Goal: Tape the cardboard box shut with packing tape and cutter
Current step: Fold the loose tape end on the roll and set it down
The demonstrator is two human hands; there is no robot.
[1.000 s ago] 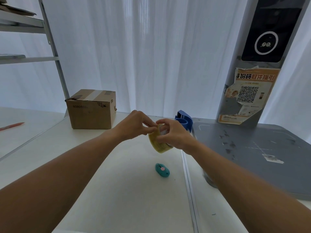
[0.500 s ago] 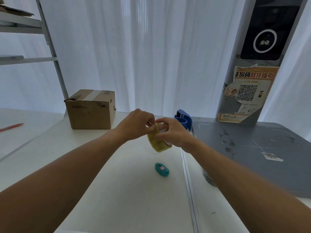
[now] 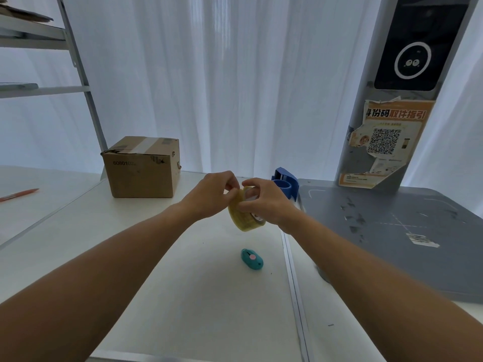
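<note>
A yellowish roll of packing tape (image 3: pixel 244 218) hangs in the air over the white table (image 3: pixel 183 296). My right hand (image 3: pixel 269 202) grips it through the core and across its side. My left hand (image 3: pixel 211 194) pinches at the roll's upper edge with fingertips together. Below them a small teal cutter (image 3: pixel 251 259) with a pink button lies on the table. The brown cardboard box (image 3: pixel 142 167) stands at the back left, well away from both hands, with old tape across its closed top.
A blue tape dispenser (image 3: pixel 285 182) stands just behind my right hand. A grey scale platform (image 3: pixel 392 239) with a pillar and QR poster fills the right. Metal shelving (image 3: pixel 78 74) rises at the left, and an orange pen (image 3: pixel 19 194) lies on the left table.
Both hands stay together on the roll. The roll has tilted and dropped slightly in my right hand, while my left fingertips keep working at its edge.
</note>
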